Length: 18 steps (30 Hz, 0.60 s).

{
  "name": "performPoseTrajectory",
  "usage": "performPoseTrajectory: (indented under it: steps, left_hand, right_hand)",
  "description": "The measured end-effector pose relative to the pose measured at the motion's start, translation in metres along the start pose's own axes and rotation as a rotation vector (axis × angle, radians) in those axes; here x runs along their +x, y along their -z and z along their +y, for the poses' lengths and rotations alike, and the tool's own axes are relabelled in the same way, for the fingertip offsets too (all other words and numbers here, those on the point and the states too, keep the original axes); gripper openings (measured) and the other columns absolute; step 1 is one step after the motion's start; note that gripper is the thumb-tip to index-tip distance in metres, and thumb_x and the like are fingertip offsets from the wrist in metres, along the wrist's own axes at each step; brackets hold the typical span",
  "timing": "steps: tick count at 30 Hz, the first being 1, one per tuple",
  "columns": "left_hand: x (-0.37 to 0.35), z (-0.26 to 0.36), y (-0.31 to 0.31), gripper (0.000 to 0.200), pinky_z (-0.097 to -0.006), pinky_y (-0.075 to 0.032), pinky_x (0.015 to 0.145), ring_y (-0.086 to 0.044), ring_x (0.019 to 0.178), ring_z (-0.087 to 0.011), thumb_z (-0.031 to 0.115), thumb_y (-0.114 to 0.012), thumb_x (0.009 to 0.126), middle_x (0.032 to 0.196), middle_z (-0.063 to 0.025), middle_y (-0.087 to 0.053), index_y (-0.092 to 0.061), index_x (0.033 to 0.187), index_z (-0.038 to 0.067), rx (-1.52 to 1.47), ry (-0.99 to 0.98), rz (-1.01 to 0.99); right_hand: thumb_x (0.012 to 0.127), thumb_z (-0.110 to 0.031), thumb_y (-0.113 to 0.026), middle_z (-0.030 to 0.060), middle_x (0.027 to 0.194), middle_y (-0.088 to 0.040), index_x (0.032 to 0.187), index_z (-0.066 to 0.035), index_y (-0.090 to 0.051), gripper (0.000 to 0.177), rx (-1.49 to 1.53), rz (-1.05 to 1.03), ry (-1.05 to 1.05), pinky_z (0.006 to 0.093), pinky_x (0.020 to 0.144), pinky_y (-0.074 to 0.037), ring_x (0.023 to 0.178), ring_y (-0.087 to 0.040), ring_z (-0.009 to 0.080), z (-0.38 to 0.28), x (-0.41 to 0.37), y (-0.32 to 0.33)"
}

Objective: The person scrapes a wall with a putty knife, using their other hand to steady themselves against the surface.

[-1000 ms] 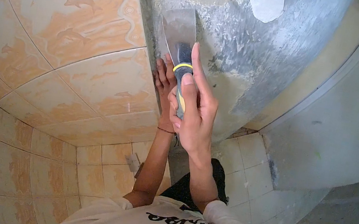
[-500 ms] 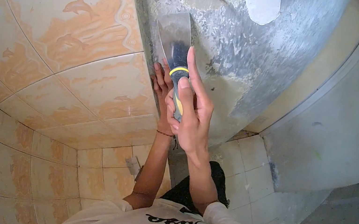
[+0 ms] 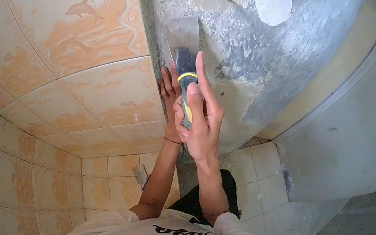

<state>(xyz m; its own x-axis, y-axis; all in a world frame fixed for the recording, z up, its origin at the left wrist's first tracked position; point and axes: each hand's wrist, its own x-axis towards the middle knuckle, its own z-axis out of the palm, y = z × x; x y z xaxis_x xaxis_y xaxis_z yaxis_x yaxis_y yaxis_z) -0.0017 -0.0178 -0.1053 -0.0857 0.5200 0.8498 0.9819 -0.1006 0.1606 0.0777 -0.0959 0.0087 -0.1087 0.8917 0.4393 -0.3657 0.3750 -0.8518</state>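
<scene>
My right hand (image 3: 201,122) grips the yellow-and-grey handle of a putty knife (image 3: 184,54), index finger stretched along it. Its wide metal blade lies flat against the grey scraped wall strip (image 3: 258,54), beside the tile edge. My left hand (image 3: 169,87) rests with fingers spread on the corner where the tiles meet the strip, just left of and behind the knife handle. It holds nothing that I can see.
Orange-beige dolphin-patterned tiles (image 3: 69,53) cover the wall at left. A white patch (image 3: 273,2) of remaining coating sits high on the grey strip. Pale floor tiles (image 3: 263,175) lie below, with a plain grey wall (image 3: 357,146) at right.
The putty knife and my right hand have shifted slightly up and left along the grey strip. My left hand stays at the tile edge.
</scene>
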Motion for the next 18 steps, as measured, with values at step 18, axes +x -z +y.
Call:
performPoseTrajectory:
  steps: [18]
  left_hand:
    - [0.01,0.01,0.015,0.057,-0.0501,-0.027,0.118,-0.014,0.153,-0.0377,0.03,-0.046,0.101,0.165,-0.0163,-0.017,-0.038,0.151,0.004,0.009,0.155,-0.291]
  right_hand:
    - [0.108,-0.025,-0.044,-0.007,0.067,-0.043,0.156,-0.015,-0.037,0.05,0.047,-0.027,-0.042,0.0196,0.057,-0.041,0.056,-0.041,0.0024,-0.015,0.003,0.001]
